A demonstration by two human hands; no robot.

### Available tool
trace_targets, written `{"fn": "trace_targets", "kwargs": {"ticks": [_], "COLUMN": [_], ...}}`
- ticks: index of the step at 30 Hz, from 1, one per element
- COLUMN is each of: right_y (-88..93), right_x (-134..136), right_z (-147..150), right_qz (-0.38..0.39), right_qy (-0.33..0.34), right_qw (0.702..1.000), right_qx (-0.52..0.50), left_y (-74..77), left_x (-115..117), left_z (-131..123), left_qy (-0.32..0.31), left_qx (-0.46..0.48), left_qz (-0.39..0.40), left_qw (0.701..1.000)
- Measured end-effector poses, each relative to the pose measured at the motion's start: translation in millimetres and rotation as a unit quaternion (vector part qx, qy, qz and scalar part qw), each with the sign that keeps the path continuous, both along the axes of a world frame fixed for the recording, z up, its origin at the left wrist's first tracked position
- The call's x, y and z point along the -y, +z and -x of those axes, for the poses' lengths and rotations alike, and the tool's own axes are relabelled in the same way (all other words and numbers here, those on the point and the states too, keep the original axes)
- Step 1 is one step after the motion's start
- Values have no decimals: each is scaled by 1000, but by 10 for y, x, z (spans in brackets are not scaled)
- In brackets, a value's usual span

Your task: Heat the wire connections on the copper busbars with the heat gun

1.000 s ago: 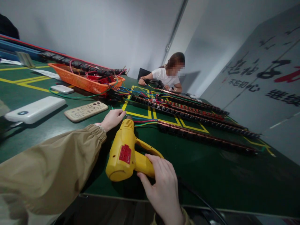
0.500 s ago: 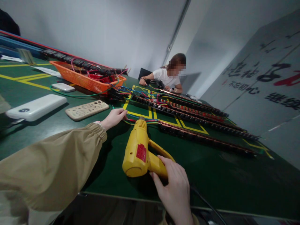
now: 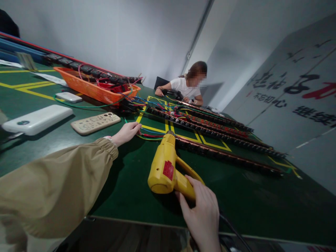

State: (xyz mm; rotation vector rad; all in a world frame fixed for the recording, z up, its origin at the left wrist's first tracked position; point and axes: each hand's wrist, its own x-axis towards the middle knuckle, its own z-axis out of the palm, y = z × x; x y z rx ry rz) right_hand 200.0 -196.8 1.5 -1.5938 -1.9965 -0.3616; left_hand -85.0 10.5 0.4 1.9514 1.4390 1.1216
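Observation:
My right hand (image 3: 201,206) is closed around the handle of a yellow heat gun (image 3: 163,167), whose nozzle points away from me. The nozzle's tip overlaps the near end of a long dark strip (image 3: 225,156) with a copper-coloured edge. From that end run red, blue and green-yellow wires (image 3: 153,135). My left hand (image 3: 127,133) pinches the loose end of these wires, left of the nozzle; its fingertips partly hide them. A black cord hangs below my right hand.
Left of my hands lie a phone in a beige case (image 3: 96,123), a white power bank (image 3: 38,119) and a small white case (image 3: 69,97). Behind stands an orange basket (image 3: 91,90) of wired parts. More long strips (image 3: 217,130) lie farther back. A person (image 3: 186,87) sits across the green table.
The heat gun in my right hand has moved to the right along the wires, toward the strip's end. My left hand stays at the wires. The view has shifted slightly.

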Motion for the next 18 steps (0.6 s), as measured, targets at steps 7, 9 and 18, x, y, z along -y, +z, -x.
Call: {"fn": "trace_targets", "kwargs": {"ticks": [7, 9, 18], "right_y": [-3, -1, -13], "right_x": [-9, -18, -16], "right_z": [21, 25, 58], "right_qz": [-15, -20, -17], "right_qy": [-1, -1, 38], "right_qw": [1000, 1000, 999], "right_qx": [-3, 1, 8], "left_y": [10, -17, -31], "left_x": [13, -4, -28], "left_z": [-46, -53, -68], "left_qy": [-58, -79, -88], "left_qx": [83, 104, 157], "left_qz": [20, 35, 54], "left_qw": [995, 991, 982]}}
